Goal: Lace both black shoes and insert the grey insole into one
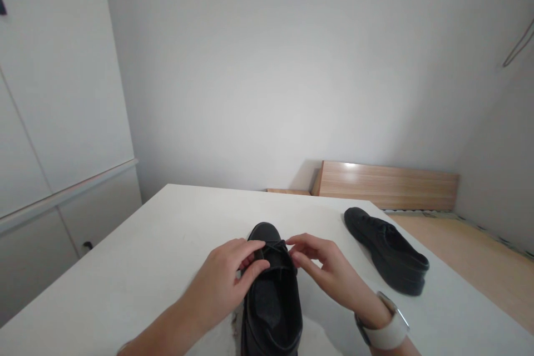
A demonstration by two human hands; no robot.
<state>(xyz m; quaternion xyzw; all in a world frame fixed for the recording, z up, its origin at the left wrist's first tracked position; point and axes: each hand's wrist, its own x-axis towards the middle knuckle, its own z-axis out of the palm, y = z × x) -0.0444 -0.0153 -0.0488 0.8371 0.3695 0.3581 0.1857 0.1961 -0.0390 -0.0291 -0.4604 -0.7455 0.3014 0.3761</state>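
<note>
A black lace-up shoe (273,303) stands on the white table in front of me, toe pointing away and its opening toward me. Across its upper run black shoelaces (274,246). My left hand (236,267) is closed on the left side of the lacing, thumb and fingertips pinching the edge near the tongue. On the opposite side, my right hand (319,261) has its fingers curled in, with thumb and index fingertip at the lace end. Dark lace against dark leather makes the exact hold hard to see. A watch (386,322) is on my right wrist.
Another black shoe (386,247) stands at the right edge of the white table (187,233), toe pointing away to the left. Beyond the table are a wooden headboard (387,183) and a bare bed base (467,250). A white cabinet (62,122) rises on the left.
</note>
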